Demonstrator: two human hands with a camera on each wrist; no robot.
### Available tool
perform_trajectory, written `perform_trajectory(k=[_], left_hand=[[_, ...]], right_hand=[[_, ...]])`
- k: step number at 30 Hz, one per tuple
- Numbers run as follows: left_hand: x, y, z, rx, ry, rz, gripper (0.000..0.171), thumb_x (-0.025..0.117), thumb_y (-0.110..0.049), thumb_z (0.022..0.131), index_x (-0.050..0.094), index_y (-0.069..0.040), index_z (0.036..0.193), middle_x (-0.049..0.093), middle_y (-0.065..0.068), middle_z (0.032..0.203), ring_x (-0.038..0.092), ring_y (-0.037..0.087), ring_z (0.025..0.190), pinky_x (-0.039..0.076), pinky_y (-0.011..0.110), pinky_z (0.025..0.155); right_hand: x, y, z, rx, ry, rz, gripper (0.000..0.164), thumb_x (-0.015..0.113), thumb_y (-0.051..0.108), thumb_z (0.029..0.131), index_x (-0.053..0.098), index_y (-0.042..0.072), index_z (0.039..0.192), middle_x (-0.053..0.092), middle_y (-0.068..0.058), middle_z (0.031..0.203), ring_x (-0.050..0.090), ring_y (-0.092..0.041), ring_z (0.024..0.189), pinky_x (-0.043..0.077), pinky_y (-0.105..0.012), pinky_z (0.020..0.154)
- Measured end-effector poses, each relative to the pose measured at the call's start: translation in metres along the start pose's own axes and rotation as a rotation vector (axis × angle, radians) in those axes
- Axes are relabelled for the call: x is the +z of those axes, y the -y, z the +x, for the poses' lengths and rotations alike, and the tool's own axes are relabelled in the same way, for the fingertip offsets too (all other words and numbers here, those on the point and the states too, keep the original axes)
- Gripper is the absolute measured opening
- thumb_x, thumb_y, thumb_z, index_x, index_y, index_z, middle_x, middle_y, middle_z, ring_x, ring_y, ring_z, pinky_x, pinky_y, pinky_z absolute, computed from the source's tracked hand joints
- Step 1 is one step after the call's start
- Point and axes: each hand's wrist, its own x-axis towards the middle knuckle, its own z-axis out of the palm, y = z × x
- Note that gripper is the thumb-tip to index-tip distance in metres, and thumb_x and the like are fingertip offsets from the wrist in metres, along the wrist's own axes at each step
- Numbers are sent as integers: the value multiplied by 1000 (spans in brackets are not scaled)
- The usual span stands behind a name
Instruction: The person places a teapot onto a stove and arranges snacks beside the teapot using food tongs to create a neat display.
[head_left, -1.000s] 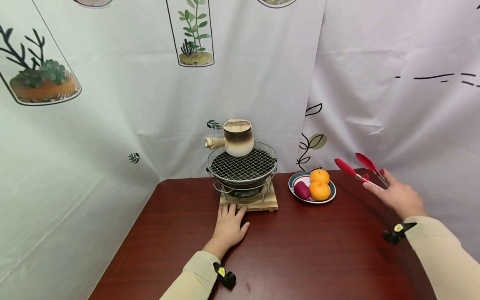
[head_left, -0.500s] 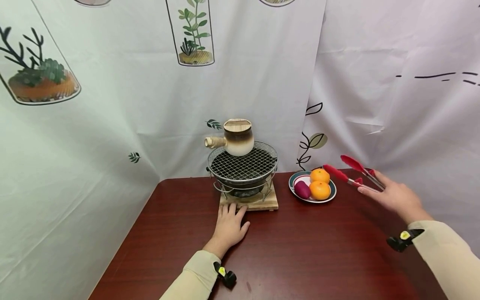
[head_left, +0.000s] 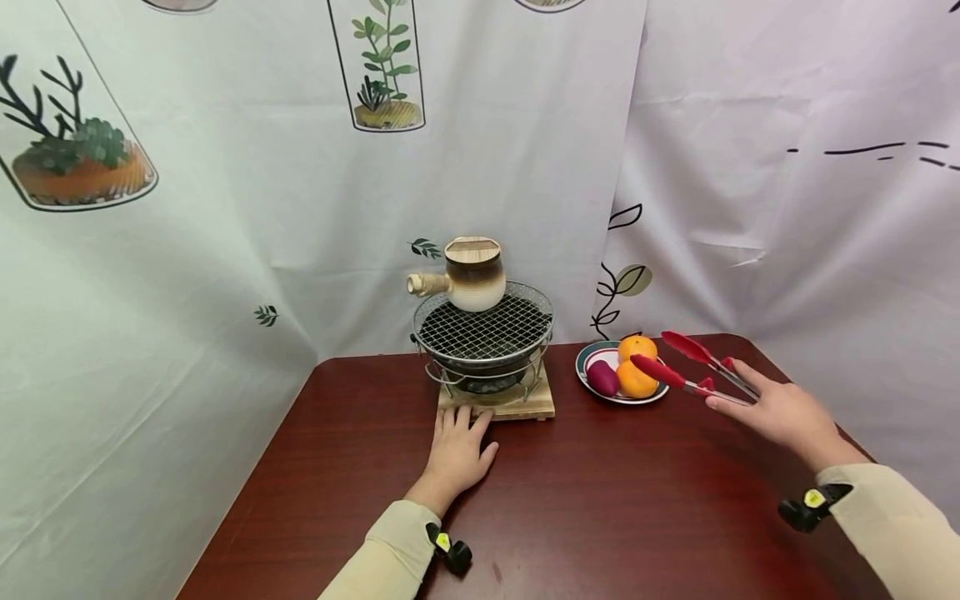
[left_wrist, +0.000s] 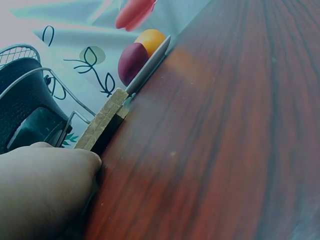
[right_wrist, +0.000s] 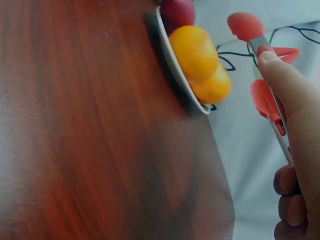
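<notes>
My right hand grips silicone-tipped tongs, their arms spread with nothing between the red tips. The near tip overlaps the front orange in the head view; the right wrist view shows the tips beside the fruit. The oranges share a rimmed plate with a smooth purple oval item. My left hand rests with extended fingertips on the front edge of a wooden board. Over that board stands a round black grill with a wire mesh.
A brown-and-cream clay pot with a wooden lid and side handle sits at the back of the mesh. Printed cloth hangs close behind the dark red table and along its left side.
My right hand has brought the tongs left and slightly down, from right of the plate to over its right side. The left hand stays on the board.
</notes>
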Motion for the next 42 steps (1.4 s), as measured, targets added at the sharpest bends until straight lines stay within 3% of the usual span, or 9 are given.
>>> perform_trajectory(k=[21,35,42], left_hand=[[1,0,0,-2,-20,-9,51,69,-39,93,59,-20,139,50,17,134,43,44,126,32,63,108],[0,1,1,2,-32,-5,51,69,-40,92,59,-20,139,50,16,134,43,43,127,31,63,109],[2,1,1,0,-18,-14,52,69,-39,92,58,-20,139,50,17,134,42,43,127,31,63,109]], right_hand=[[25,9,-3,-27,29,-47,111,50,84,82,33,2,155,61,-37,114,62,-46,92,51,-47,56],[37,11,-2,-59,24,-65,108,49,84,84,35,4,155,66,-32,108,64,-43,91,47,-43,53],[41,17,1,-56,10,-51,106,50,84,83,38,6,154,63,-36,114,63,-45,92,48,-45,54]])
